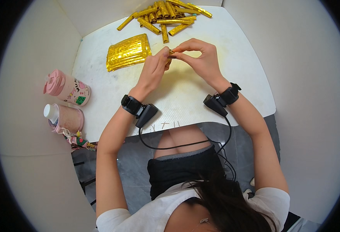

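Note:
My left hand [157, 66] is closed near the middle of the table, fingers curled around a small gold foil roll [170, 52]. From the other side my right hand [201, 58] pinches the same roll between thumb and fingertips. Only a little of the roll shows; the rest is hidden behind the fingers. To the left of my left hand lies a stack of flat, creased gold foil sheets [126, 52]. Beyond both hands, a loose heap of rolled gold foil tubes [164, 11] lies at the far edge of the table.
A pink lidded cup [67, 88] and a pink holder [70, 119] with a white-capped item [51, 112] stand at the table's left edge. White walls flank the white table [185, 100]. A black cable [170, 148] joins the black wrist devices, drooping below the near edge.

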`<move>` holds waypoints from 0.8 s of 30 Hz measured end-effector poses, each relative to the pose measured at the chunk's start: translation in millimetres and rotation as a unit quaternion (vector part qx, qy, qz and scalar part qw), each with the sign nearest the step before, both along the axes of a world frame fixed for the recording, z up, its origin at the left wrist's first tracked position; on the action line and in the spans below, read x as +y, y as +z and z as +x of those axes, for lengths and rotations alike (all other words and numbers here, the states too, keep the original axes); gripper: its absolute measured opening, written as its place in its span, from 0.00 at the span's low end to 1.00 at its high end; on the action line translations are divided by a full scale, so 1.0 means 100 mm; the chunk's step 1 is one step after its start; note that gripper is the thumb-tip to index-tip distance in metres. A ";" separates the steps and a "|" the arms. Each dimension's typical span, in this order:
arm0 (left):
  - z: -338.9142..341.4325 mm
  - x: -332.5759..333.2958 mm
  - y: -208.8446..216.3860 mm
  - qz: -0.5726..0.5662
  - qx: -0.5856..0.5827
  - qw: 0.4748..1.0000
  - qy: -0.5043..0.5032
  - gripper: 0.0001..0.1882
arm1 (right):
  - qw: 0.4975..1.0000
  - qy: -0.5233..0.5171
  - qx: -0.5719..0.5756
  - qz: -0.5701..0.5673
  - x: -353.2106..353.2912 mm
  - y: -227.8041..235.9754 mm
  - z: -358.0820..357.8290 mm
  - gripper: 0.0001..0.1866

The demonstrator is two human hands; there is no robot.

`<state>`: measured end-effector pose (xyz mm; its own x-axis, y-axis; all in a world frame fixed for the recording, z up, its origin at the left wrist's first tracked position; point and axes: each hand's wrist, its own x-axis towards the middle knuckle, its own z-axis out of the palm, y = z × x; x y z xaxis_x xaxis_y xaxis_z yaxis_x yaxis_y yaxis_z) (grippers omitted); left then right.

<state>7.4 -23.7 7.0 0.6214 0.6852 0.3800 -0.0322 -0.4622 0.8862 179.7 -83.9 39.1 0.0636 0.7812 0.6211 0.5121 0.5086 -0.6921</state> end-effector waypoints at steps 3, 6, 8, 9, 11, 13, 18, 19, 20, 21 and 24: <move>-0.02 0.01 0.00 -0.015 0.013 1.000 -0.010 0.27 | 1.000 0.017 0.017 -0.016 0.01 0.00 0.01 0.08; -0.03 0.00 0.02 0.009 0.017 1.000 0.007 0.29 | 1.000 0.012 -0.007 -0.001 -0.01 0.03 0.00 0.07; -0.04 0.01 0.02 0.045 0.038 0.998 0.021 0.29 | 1.000 0.009 -0.023 0.003 -0.01 0.04 -0.02 0.07; -0.03 0.00 0.04 0.045 0.038 0.998 0.021 0.29 | 0.999 0.006 -0.039 0.007 -0.01 0.03 -0.02 0.07; -0.01 -0.02 0.09 0.103 0.072 0.990 0.067 0.28 | 0.998 -0.004 -0.064 0.001 -0.01 0.03 -0.01 0.07; -0.02 0.03 0.03 0.117 0.082 0.987 0.072 0.27 | 0.996 -0.013 -0.088 -0.003 -0.01 0.03 -0.03 0.08; -0.03 0.06 0.01 0.138 0.120 0.980 0.076 0.26 | 0.991 0.055 -0.006 -0.119 0.03 -0.06 0.00 0.08; -0.03 0.06 0.01 0.138 0.117 0.981 0.073 0.27 | 0.991 0.054 -0.004 -0.119 0.03 -0.07 0.00 0.08; -0.03 0.06 0.01 0.139 0.114 0.981 0.071 0.27 | 0.986 0.076 0.043 -0.143 0.03 -0.08 0.00 0.08; -0.03 0.06 0.01 0.139 0.114 0.981 0.070 0.27 | 0.977 0.098 0.089 -0.166 0.03 -0.08 0.00 0.07; -0.04 0.07 0.01 0.089 0.113 0.989 0.031 0.29 | 0.996 0.050 -0.004 -0.069 0.04 -0.08 0.04 0.10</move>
